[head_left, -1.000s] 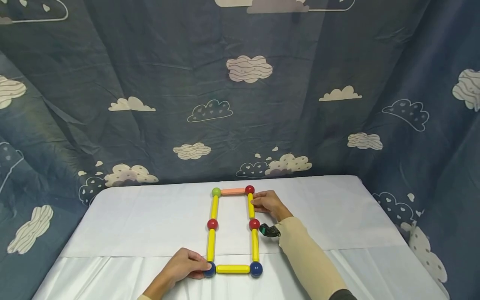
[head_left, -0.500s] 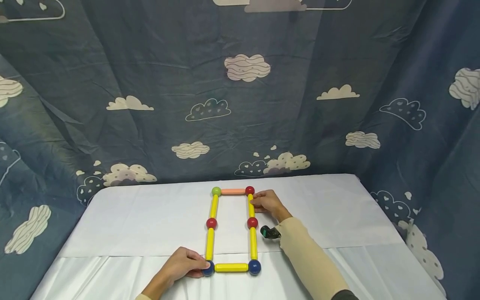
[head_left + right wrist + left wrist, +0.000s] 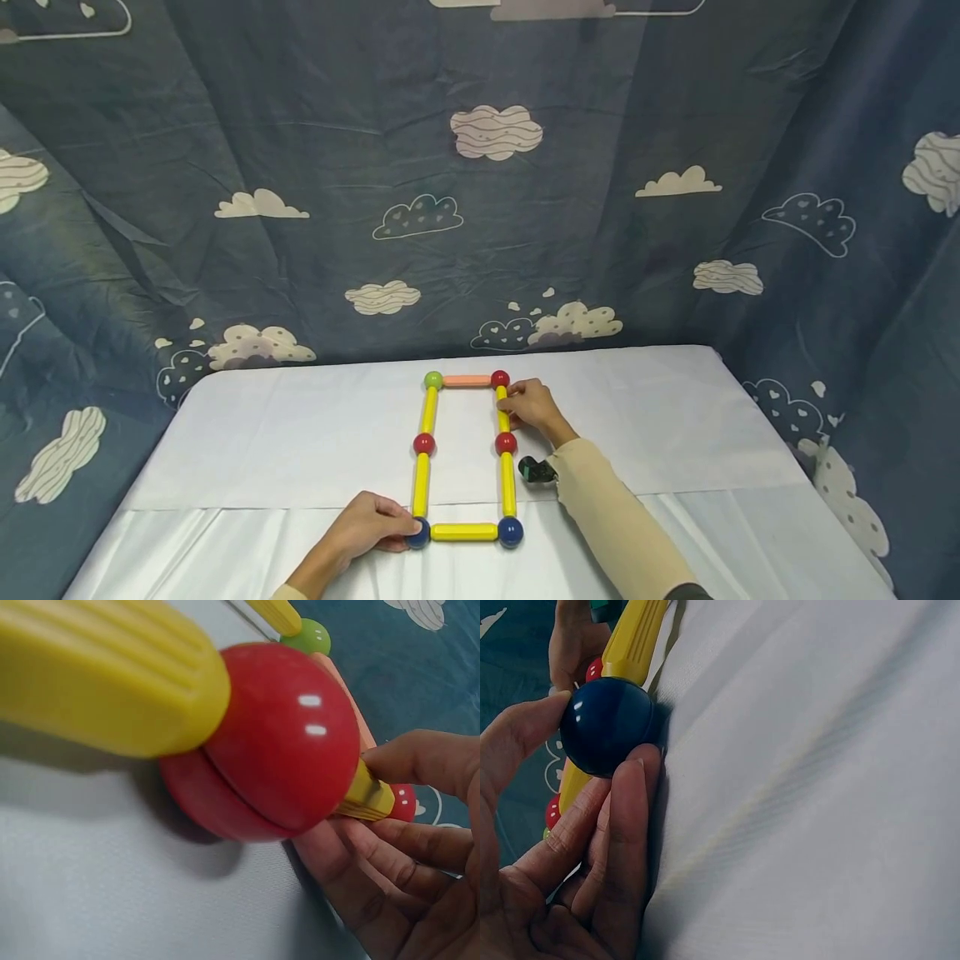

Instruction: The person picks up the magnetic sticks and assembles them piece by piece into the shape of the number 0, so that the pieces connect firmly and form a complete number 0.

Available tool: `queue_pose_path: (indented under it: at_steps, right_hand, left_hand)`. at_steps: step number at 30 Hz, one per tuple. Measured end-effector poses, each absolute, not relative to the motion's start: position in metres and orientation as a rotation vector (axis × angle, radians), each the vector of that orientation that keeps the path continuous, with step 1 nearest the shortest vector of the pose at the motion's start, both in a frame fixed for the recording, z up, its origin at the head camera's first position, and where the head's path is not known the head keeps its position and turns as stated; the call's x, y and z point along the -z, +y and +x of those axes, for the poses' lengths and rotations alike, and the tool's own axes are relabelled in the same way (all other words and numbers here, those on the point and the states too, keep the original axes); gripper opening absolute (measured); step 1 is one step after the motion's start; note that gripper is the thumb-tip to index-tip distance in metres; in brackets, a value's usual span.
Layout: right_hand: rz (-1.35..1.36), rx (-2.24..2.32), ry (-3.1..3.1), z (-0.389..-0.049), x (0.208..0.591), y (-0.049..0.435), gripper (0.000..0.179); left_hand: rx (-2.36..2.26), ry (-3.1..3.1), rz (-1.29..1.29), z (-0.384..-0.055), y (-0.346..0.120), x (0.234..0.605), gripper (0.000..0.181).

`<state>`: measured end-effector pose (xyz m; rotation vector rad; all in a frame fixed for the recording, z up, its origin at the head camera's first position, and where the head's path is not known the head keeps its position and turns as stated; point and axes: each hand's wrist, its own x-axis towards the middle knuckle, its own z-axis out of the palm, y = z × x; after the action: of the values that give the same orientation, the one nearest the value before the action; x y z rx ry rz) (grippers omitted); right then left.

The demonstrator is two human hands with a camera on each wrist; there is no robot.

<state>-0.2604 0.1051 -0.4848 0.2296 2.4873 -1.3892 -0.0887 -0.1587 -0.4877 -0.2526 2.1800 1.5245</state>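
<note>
A tall rectangle of ball-and-rod building pieces lies on the white cloth. My left hand (image 3: 369,525) pinches the blue ball (image 3: 604,724) at its near left corner, thumb on one side and fingers on the other. At the far right side, my right hand (image 3: 534,407) holds a yellow rod (image 3: 369,796) between thumb and fingers. That rod joins a far red ball (image 3: 500,379) to a middle red ball (image 3: 281,742). A second blue ball (image 3: 510,532) forms the near right corner, linked by a yellow rod (image 3: 465,532).
The left side has another red ball (image 3: 423,443) between two yellow rods. A green ball (image 3: 433,380) and an orange rod (image 3: 467,382) make the far end. Behind the cloth-covered table (image 3: 262,450) hangs a dark cloud-patterned curtain (image 3: 322,150).
Both hands keep their holds and places. The head view has shifted slightly, and the rectangle looks almost the same.
</note>
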Motion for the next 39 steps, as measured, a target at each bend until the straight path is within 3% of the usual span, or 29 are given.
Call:
queue_pose_path:
  at_steps: [21,39]
  right_hand:
    - [0.103,1.461,2.492,-0.263,0.492,0.091,0.034]
    - [0.206,1.598,2.412,-0.259,0.499,0.093,0.036]
  left_hand:
    - [-1.535,2.103,-0.139,-0.094,-0.167,0.488,0.022]
    - [-1.495,2.145,-0.180,-0.093,-0.164,0.484,0.021]
